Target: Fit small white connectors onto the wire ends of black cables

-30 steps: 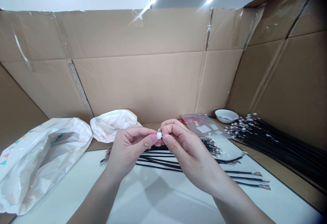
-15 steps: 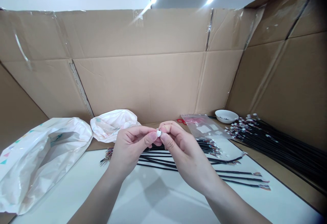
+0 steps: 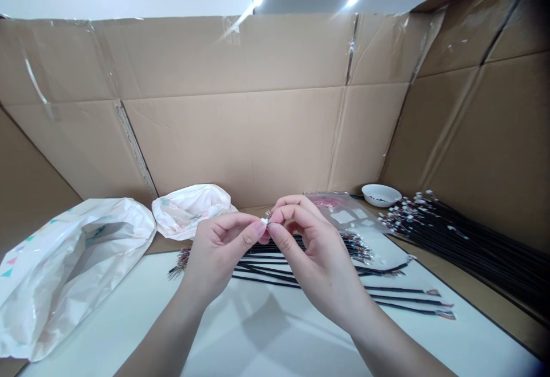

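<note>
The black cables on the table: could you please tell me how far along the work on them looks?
Likely done: the bundle of cables with white connectors lies at the right. In hand: the left hand and right hand pinch a small white connector between their fingertips. Seemingly left: the loose cables under the hands, their coloured wire ends bare.
</note>
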A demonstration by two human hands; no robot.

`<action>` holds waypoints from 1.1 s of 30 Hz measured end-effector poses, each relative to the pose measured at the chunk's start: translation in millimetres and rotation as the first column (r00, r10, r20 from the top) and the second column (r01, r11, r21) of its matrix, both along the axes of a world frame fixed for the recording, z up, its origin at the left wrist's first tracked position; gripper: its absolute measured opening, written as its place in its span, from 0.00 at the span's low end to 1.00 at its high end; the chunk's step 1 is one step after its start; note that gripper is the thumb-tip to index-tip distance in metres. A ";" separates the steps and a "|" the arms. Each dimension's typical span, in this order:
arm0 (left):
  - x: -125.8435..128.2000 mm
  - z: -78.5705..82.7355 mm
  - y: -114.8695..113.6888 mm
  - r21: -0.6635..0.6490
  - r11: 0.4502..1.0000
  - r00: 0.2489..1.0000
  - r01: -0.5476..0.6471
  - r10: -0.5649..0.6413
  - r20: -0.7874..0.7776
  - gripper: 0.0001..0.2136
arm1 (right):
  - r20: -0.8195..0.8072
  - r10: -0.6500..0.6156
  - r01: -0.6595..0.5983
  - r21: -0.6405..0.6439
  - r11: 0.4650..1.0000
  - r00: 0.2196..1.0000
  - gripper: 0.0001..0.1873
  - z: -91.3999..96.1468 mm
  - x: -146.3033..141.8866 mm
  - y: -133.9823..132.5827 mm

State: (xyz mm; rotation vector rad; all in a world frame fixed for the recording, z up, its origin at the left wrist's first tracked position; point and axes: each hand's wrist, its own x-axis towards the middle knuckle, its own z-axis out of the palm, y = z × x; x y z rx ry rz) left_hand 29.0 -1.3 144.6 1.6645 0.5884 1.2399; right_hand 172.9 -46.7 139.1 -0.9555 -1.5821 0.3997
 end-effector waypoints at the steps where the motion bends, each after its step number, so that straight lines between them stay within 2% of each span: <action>1: -0.3 0.0 0.0 0.006 1.000 1.000 0.006 -0.006 0.001 0.05 | -0.005 0.014 -0.014 -0.005 1.000 1.000 0.07 -0.2 0.6 0.2; 4: -0.7 -1.1 0.5 0.012 1.000 1.000 0.021 -0.022 0.016 0.04 | 0.008 0.040 -0.040 -0.009 0.999 0.999 0.07 -0.3 2.6 0.1; 6: -0.3 -2.6 0.6 0.018 1.000 1.000 0.007 -0.007 0.030 0.03 | 0.049 0.009 -0.009 0.007 1.000 0.999 0.06 0.5 3.7 -0.7; 9: 1.0 -5.6 0.3 0.054 0.998 0.999 -0.037 0.036 0.012 0.04 | 0.133 -0.118 0.106 0.094 0.990 0.984 0.04 2.4 4.8 -2.9; 12: 2.1 -8.7 0.2 0.172 0.981 0.995 -0.084 0.092 -0.037 0.05 | 0.196 -0.253 0.208 0.222 0.953 0.947 0.04 4.0 6.1 -5.9; 15: 2.8 -11.7 0.7 0.299 0.946 0.985 -0.124 0.153 -0.075 0.06 | 0.249 -0.346 0.258 0.326 0.909 0.904 0.05 4.5 7.2 -9.7; 18: 3.4 -14.4 1.3 0.357 0.927 0.986 -0.110 0.148 -0.081 0.06 | 0.292 -0.419 0.297 0.380 0.876 0.860 0.05 4.2 7.4 -13.3; 26: 7.3 -15.6 1.3 0.449 0.886 0.986 -0.115 0.157 -0.059 0.08 | 0.388 -0.495 0.333 0.414 0.847 0.777 0.06 4.0 8.4 -17.6; 33: 8.5 -13.1 1.7 0.426 0.899 0.986 -0.102 0.147 -0.074 0.07 | 0.459 -0.533 0.316 0.469 0.825 0.710 0.06 6.1 10.1 -20.6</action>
